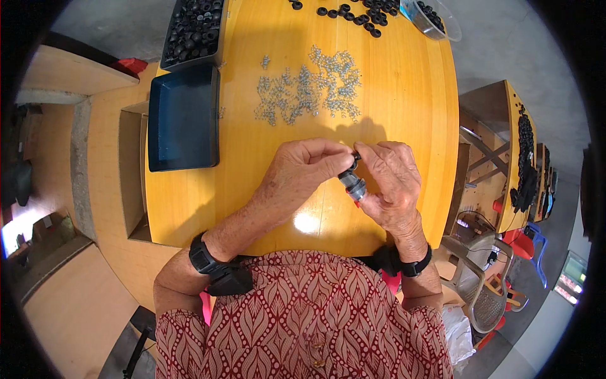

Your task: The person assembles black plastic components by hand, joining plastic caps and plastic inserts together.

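Note:
Over the near part of the yellow table, my two hands meet. My right hand [392, 183] grips a short black-and-grey cylindrical piece [351, 182] with a grey ring and a bit of red at its lower end. My left hand [309, 165] is closed in a pinch at the upper end of that piece, where a small black part [356, 156] shows between the fingertips of both hands. The fingers partly hide the piece, so its exact kind is unclear. Beyond the hands, many small metal springs [305, 88] lie scattered on the tabletop.
An open dark blue tray [184, 120] stands at the left edge of the table [404, 95]. Behind it is a bin [165, 62] of round black caps. Loose black rings [349, 16] lie at the far edge, beside a clear round tub [447, 31]. A chair [486, 309] is at right.

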Demonstrator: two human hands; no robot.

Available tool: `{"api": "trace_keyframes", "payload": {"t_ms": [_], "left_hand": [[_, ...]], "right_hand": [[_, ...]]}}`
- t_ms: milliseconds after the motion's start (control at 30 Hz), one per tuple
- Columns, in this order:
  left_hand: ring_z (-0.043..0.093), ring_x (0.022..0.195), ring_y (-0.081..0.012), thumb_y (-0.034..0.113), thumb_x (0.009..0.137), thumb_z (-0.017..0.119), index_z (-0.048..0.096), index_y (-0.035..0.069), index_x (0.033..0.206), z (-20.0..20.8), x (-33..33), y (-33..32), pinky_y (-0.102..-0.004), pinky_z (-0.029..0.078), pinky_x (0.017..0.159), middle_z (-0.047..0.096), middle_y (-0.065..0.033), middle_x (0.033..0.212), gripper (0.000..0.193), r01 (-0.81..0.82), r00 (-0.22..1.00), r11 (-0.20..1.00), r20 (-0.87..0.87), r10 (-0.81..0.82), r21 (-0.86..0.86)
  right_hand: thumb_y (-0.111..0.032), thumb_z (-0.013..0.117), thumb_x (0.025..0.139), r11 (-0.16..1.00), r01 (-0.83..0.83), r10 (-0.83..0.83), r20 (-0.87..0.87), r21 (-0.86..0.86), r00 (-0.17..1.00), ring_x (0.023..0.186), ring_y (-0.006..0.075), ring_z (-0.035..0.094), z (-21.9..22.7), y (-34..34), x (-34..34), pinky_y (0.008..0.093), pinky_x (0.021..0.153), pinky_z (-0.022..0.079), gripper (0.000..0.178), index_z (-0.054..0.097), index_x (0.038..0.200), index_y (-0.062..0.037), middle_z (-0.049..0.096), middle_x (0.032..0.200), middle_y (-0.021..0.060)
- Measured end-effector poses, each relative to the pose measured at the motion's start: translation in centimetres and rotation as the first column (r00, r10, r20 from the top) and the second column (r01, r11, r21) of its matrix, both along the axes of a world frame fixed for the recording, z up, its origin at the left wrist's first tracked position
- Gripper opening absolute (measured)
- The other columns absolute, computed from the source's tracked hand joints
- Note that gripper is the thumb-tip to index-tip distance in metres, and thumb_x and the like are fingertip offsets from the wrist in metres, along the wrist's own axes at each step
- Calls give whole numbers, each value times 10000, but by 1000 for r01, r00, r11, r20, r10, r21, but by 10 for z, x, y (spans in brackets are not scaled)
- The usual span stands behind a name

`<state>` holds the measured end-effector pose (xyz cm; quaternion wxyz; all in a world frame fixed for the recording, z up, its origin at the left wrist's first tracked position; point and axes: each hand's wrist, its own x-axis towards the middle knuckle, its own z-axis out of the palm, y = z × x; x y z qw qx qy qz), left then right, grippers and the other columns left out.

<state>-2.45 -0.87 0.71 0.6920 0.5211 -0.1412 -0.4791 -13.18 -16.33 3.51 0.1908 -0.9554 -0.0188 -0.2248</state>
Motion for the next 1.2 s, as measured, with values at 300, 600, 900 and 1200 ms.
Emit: {"api": "trace_keyframes", "payload": {"t_ms": [300,600,900,1200], "left_hand": [[585,790,-55,117,885,673,694,-32,973,-3,-3,1,-212,485,716,672,-5,842,174,14,979,995,200,-34,98],[585,795,-60,112,898,662,687,-40,959,-5,0,1,-218,485,714,665,-7,840,166,15,990,1000,139,-15,5],[587,765,-57,86,883,654,689,-35,948,-4,-7,-2,-220,485,701,664,-4,812,142,-56,987,998,151,49,43],[612,929,-97,81,941,605,615,-26,1121,-6,-3,-5,-226,486,851,664,-46,1009,210,-131,972,991,198,126,8]], "right_hand": [[-158,749,633,991,-96,97,11,-90,995,812,298,604,4,0,4,420,769,479,425,655,1008,19,646,872,120],[-168,749,640,993,-99,101,26,-60,995,800,291,608,1,-3,3,413,751,481,414,655,995,23,644,856,119],[-137,775,634,993,-93,97,48,-76,994,790,281,607,-2,-3,3,405,741,483,406,654,986,26,642,847,112],[-167,741,676,993,-73,77,44,-88,996,730,272,593,0,-5,2,388,695,476,350,659,958,23,619,775,107]]}}
